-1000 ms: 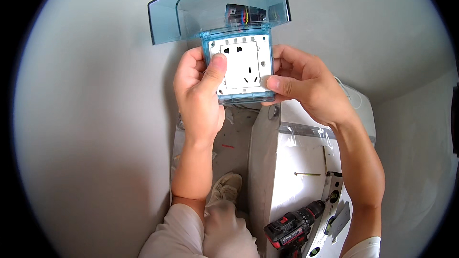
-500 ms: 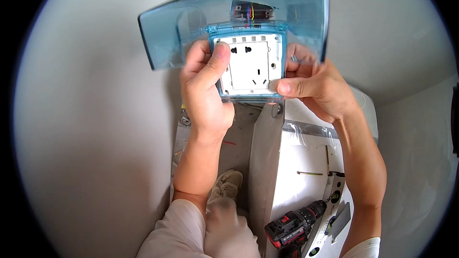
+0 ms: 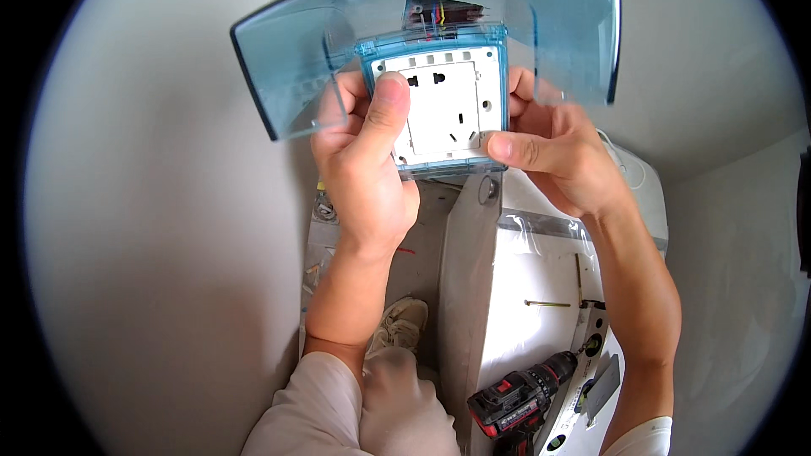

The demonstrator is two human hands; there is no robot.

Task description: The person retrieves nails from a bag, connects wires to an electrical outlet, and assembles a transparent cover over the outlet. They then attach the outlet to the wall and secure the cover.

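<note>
Between my hands is a white wall socket (image 3: 441, 122) set in a translucent blue splash cover frame. The cover's blue lid (image 3: 576, 34) is swung up and spreads wide above the socket. My left hand (image 3: 359, 160) grips the left side, its thumb pressed on the socket's face near the upper left. My right hand (image 3: 566, 156) holds the lower right edge with the thumb on the front and fingers behind. Through the lid shows a dark wall box (image 3: 441, 12) with coloured wires in the wall.
At lower right a white, film-covered surface (image 3: 532, 262) carries a black and red cordless drill (image 3: 522, 397), a spirit level (image 3: 583, 371) and long screws (image 3: 547, 304). Grey walls (image 3: 169, 203) rise on both sides. My shoe (image 3: 401, 325) is on the floor below.
The socket and its blue cover have tilted slightly and come a little nearer, and the raised lid now looks wider. Both hands keep their hold.
</note>
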